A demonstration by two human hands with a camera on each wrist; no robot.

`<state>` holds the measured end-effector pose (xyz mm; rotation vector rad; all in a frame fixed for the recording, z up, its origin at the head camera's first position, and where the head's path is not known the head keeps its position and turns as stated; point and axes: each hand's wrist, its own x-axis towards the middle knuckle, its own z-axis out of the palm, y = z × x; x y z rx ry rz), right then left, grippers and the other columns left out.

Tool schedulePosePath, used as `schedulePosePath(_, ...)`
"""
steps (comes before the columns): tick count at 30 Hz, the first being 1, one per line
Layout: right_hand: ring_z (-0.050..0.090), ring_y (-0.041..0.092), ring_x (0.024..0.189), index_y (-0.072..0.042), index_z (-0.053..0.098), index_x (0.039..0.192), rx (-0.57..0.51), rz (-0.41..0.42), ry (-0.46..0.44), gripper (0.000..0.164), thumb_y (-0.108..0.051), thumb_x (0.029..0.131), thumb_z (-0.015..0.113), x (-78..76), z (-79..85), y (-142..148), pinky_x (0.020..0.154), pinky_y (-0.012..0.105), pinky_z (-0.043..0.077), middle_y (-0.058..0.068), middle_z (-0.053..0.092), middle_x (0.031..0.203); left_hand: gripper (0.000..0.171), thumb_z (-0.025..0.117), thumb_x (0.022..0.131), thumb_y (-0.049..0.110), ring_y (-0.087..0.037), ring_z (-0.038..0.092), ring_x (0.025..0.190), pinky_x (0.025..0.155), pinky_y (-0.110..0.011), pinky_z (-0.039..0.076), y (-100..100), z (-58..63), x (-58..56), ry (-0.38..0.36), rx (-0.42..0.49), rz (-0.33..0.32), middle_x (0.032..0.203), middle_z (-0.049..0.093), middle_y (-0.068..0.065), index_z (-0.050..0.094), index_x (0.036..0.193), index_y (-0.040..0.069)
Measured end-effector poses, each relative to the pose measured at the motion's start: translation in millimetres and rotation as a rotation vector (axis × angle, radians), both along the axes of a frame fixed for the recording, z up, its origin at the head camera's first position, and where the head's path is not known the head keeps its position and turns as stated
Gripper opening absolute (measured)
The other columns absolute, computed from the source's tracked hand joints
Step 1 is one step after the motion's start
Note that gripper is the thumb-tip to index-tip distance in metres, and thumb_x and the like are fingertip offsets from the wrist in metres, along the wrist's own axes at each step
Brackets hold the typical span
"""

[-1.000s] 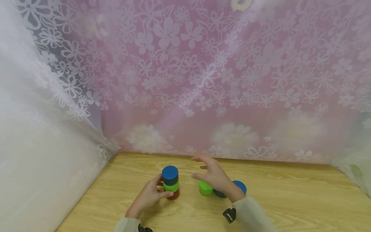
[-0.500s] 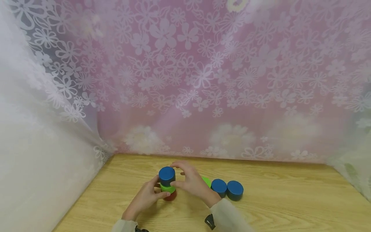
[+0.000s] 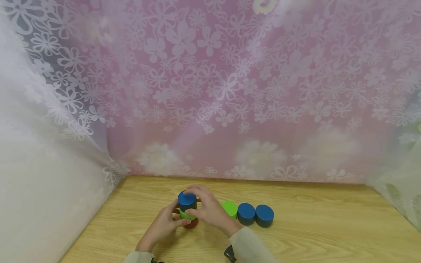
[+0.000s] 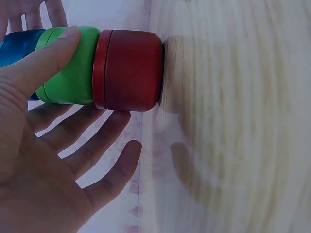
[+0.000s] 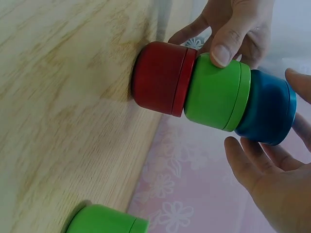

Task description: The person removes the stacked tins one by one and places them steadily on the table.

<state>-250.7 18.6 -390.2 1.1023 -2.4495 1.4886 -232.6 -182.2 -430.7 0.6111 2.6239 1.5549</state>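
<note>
Three round lidded metal tins stand stacked on the wooden table: a red tin (image 4: pixel 130 70) at the bottom, a green tin (image 5: pixel 217 92) in the middle and a blue tin (image 3: pixel 186 201) on top. My left hand (image 3: pixel 162 223) holds the stack from the left, its thumb across the green tin and its fingers on the far side. From the right, my right hand (image 3: pixel 210 212) has thumb and fingers round the blue tin. In the right wrist view, those fingertips (image 5: pixel 235 144) lie along the blue tin's lower side. The red tin's base rests on the table.
Right of the stack, a second green tin (image 3: pixel 230 209) and two more blue tins, one nearer (image 3: pixel 246 214) and one farther right (image 3: pixel 264 216), stand in a row on the table (image 3: pixel 315 226). A pink flowered curtain (image 3: pixel 210 109) hangs behind, with white sheeting at the sides.
My right hand has moved left, from over the loose tins to the blue tin on top of the stack. My left hand keeps its hold. The head view has shifted slightly.
</note>
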Motion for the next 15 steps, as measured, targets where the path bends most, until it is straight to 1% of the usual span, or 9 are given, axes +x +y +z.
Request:
schedulePosePath(6, 0.054, 0.035, 0.125, -0.004, 0.066, 0.126, 0.003, -0.016, 0.009, 0.039, -0.002, 0.088, 0.078, 0.0, -0.4, -2.6, 0.096, 0.047, 0.053, 0.013, 0.055, 0.138, 0.066, 0.078, 0.092, 0.018, -0.031, 0.065, 0.104, 0.09, -0.053, 0.055, 0.4, -0.6, -0.2, 0.003, -0.018, 0.015, 0.123, 0.064, -0.015, 0.046, 0.146, -0.005)
schedulePosePath(8, 0.055, 0.035, 0.125, -0.004, 0.066, 0.125, 0.005, -0.02, 0.007, 0.039, -0.001, 0.088, 0.078, -0.3, -1.2, -2.9, 0.096, 0.044, 0.053, 0.013, 0.055, 0.137, 0.066, 0.078, 0.093, 0.018, -0.032, 0.065, 0.104, 0.089, -0.053, 0.055, 0.3, -0.9, -0.2, 0.008, -0.021, 0.013, 0.123, 0.064, -0.016, 0.046, 0.145, -0.005)
schedulePosePath(15, 0.058, 0.034, 0.12, -0.004, 0.069, 0.119, 0.009, -0.031, -0.003, 0.032, -0.001, 0.089, 0.078, -0.8, -2.4, -2.6, 0.095, 0.04, 0.054, 0.013, 0.057, 0.132, 0.066, 0.076, 0.094, 0.018, -0.034, 0.064, 0.106, 0.089, -0.054, 0.055, 0.3, -2.0, -0.5, 0.012, -0.02, -0.001, 0.124, 0.063, -0.016, 0.045, 0.147, -0.005)
